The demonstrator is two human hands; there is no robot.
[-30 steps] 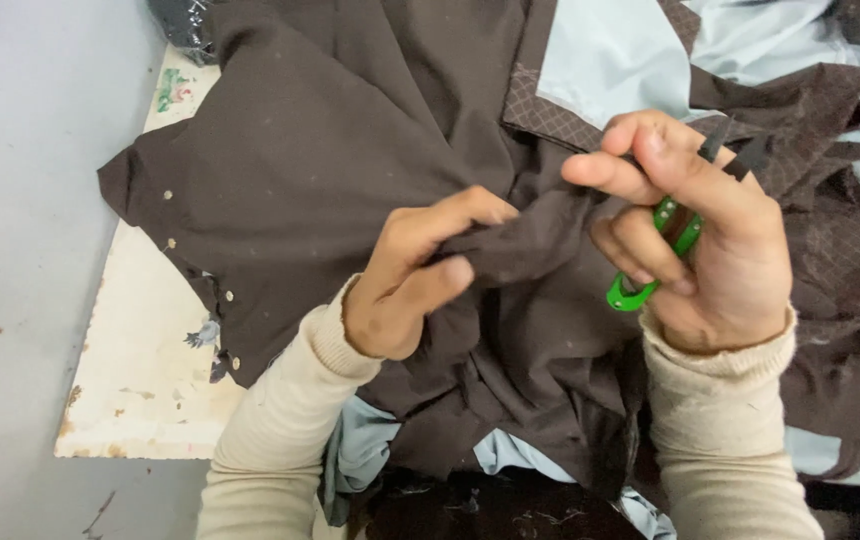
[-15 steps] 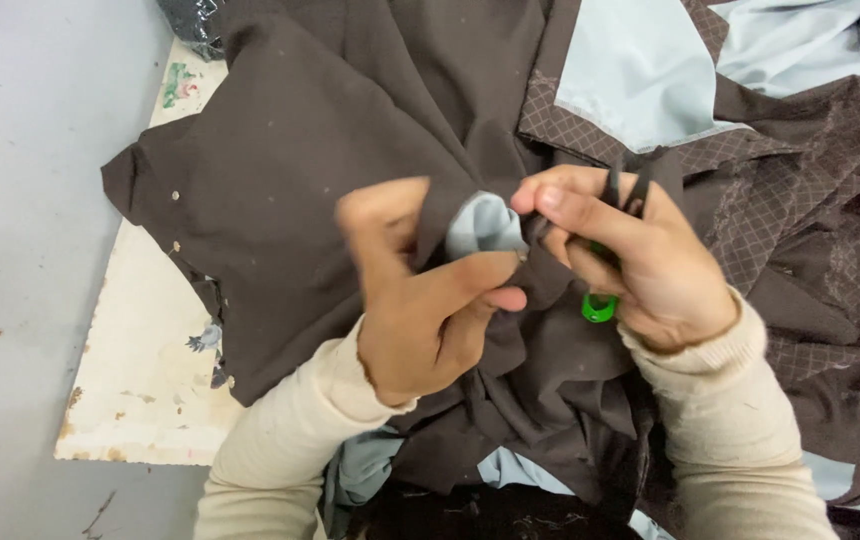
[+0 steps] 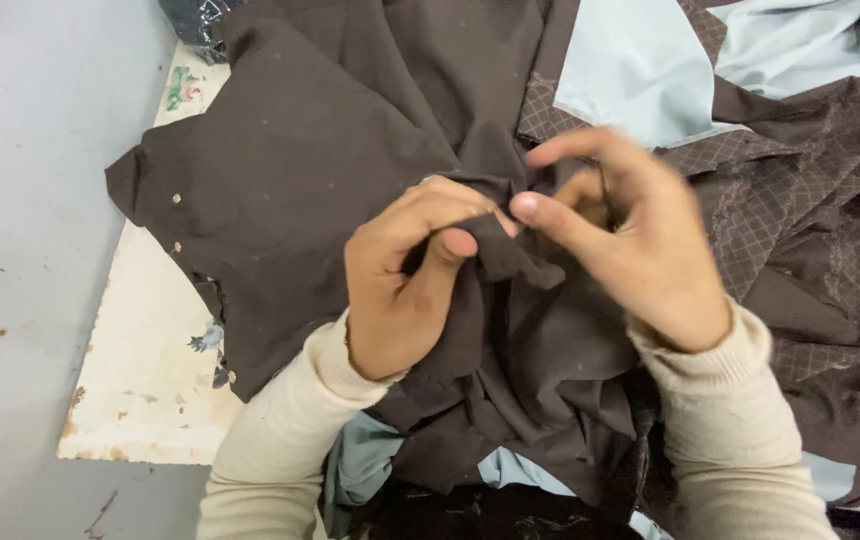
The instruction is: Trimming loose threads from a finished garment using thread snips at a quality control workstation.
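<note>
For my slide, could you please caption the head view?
Left hand and right hand pinch a fold of brown cloth.

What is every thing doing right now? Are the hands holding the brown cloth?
left hand: pinching a fold of the brown cloth, grip shut.
right hand: fingers curled beside the same fold; blurred, so contact unclear.
brown cloth: crumpled, bunched up between the hands.
light blue fabric: lying flat, partly covered by brown pieces.
quilted brown piece: spread out, wrinkled.
white board: lying flat, paint worn.
</note>
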